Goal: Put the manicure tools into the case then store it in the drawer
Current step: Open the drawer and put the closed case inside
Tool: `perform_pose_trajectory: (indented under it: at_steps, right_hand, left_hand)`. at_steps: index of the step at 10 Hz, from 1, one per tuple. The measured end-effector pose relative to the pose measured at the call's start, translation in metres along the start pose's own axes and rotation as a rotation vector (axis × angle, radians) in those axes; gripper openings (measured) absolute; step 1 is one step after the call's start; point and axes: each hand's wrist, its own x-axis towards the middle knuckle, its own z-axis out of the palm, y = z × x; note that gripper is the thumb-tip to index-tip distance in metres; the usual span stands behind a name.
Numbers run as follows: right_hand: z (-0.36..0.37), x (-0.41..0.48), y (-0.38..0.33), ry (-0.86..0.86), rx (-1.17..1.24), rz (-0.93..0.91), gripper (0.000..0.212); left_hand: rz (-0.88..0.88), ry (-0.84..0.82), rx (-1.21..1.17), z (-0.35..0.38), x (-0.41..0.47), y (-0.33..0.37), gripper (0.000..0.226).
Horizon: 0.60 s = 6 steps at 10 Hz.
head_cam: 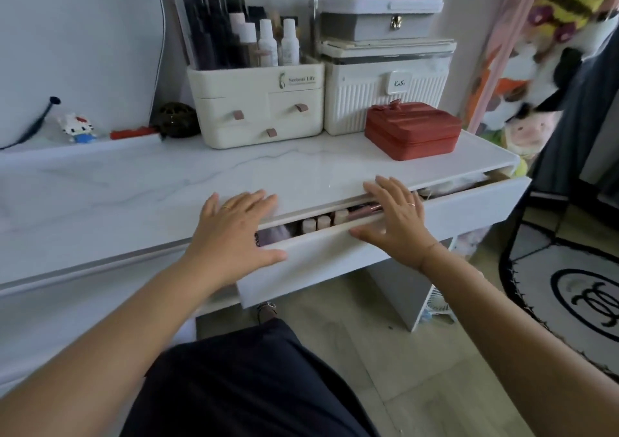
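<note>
"Drawer (335, 262) stood open by only a narrow slot under the counter (134, 185), and we had both hands on its top edge. How should we have finished the push?"

"Evenly, we judged. Our left hand (234, 232) lay flat at the drawer's left corner and our right hand (395, 222) lay flat further along. The fingers (258, 199) of both were straight and spread, gripping nothing, with their tips reaching over the counter's lip. The closing gap could have nipped them there. So we'd have drawn them back onto the front panel before the last of the travel, then pressed with both palms together so the wide front didn't skew."

"And the case itself?"

"We couldn't see it. The slot showed only a row of small pale bottles (318, 223), a pink tube (365, 209) and something mauve at the left end. A red case (413, 130) with a zip round its waist sat on the counter, well back at the right. Whether that was the manicure case, we couldn't tell."

"What were we handling?"

"Hard, smooth stuff. The counter was glossy white with grey marble veins and a rounded edge. The drawer front was a flat, matt white panel with no handle in view. It looked slick under bare palms, so we'd have pushed square on, not downward."
</note>
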Motion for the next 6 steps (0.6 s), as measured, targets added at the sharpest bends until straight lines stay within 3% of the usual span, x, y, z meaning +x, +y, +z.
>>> perform_pose_trajectory:
  at_steps: [2, 3, 5, 6]
  right_hand:
    - [0.02, 0.012, -0.012, 0.264, -0.041, 0.088, 0.063]
    - [0.025, 0.015, -0.014, 0.322, -0.062, 0.115, 0.057]
    - [0.022, 0.012, -0.012, 0.276, -0.058, 0.103, 0.054]
    - [-0.004, 0.011, -0.018, 0.237, 0.108, 0.141, 0.059]
  left_hand:
    - [0.101, 0.259, -0.071, 0.018, -0.008, -0.024, 0.06]
    - [0.107, 0.341, -0.014, 0.024, -0.006, -0.025, 0.058]
    - [0.092, 0.354, 0.017, 0.028, -0.012, -0.031, 0.057]
    - [0.007, 0.365, 0.007, 0.022, -0.03, -0.056, 0.052]
